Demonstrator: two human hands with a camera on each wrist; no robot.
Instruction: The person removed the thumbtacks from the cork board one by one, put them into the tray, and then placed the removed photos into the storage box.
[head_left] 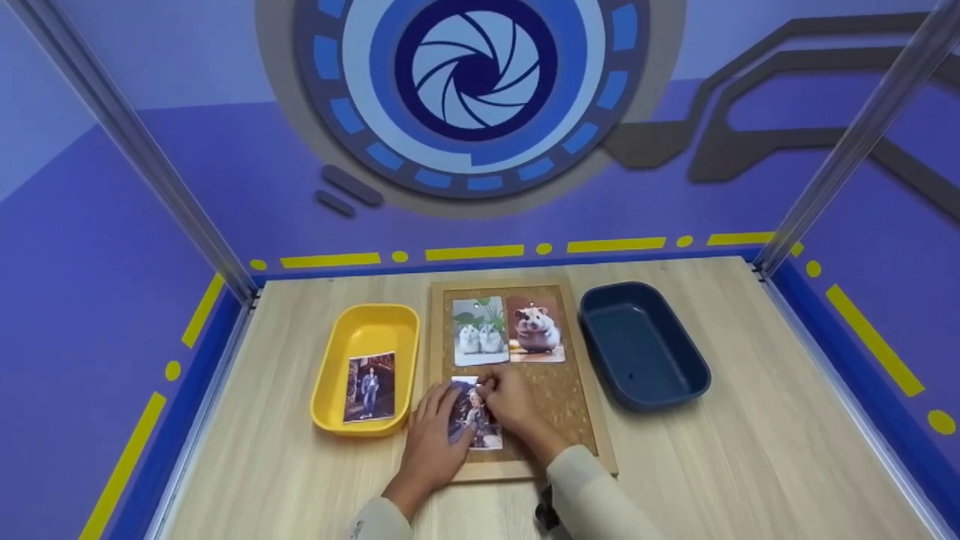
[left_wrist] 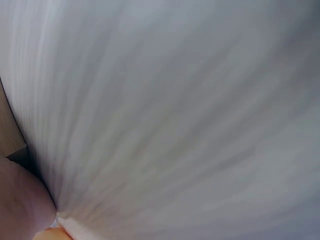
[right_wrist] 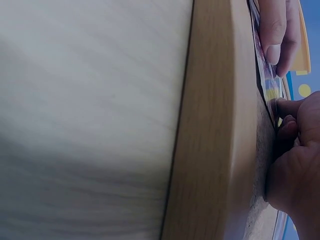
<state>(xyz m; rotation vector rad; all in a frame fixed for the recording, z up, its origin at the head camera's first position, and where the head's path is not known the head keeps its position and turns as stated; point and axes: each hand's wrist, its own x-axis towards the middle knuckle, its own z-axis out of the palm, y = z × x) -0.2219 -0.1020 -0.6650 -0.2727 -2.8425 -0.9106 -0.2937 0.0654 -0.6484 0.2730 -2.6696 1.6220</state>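
Note:
A photo of a person (head_left: 478, 420) lies on the lower left of the cork board (head_left: 559, 397). My left hand (head_left: 435, 431) rests along its left side, fingers extended, the thumb near its lower part. At the photo's top edge, my right hand (head_left: 514, 397) has its fingers curled and pinches what looks like a small push pin, mostly hidden by the fingertips. In the right wrist view, the right fingertips press close to the photo on the cork. Above are two pinned photos, one of two white hamsters (head_left: 480, 334) and one of a brown-and-white hamster (head_left: 535, 334).
Left of the board, a yellow tray (head_left: 324, 397) holds another photo of a standing person (head_left: 370, 386). To the right stands a dark blue tray (head_left: 637, 345). The board's wooden frame (head_left: 606, 450) lies on a light wood table (head_left: 757, 420) between purple walls.

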